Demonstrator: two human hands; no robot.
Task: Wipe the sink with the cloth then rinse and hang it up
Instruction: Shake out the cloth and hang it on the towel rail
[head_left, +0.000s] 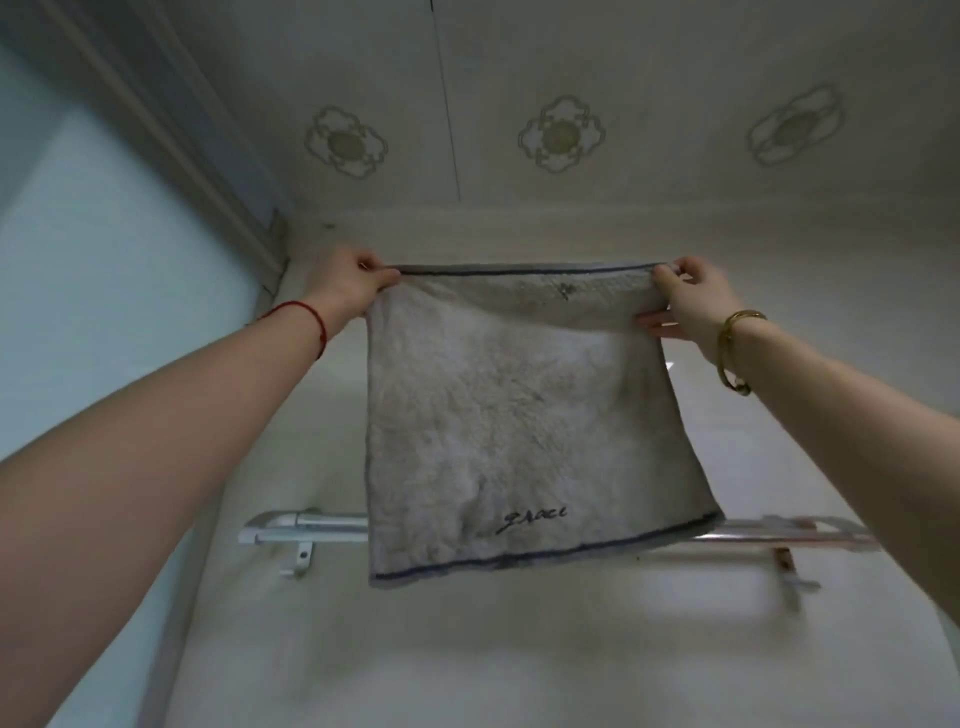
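Note:
A pale grey cloth (519, 415) with a dark border stripe and small dark lettering hangs spread flat in front of the wall. My left hand (345, 286) pinches its top left corner. My right hand (693, 306) pinches the top right corner, with some fingers spread behind the cloth's edge. Both arms reach up and forward. The cloth's lower edge hangs in front of a metal towel rail (306, 526) fixed to the wall, hiding the rail's middle. The sink is out of view.
The rail's right end (789, 535) and its bracket show beyond the cloth. A frosted window or glass panel (104, 312) fills the left side. Above is a ceiling with flower-pattern tiles (561, 135). The wall is pale and glossy.

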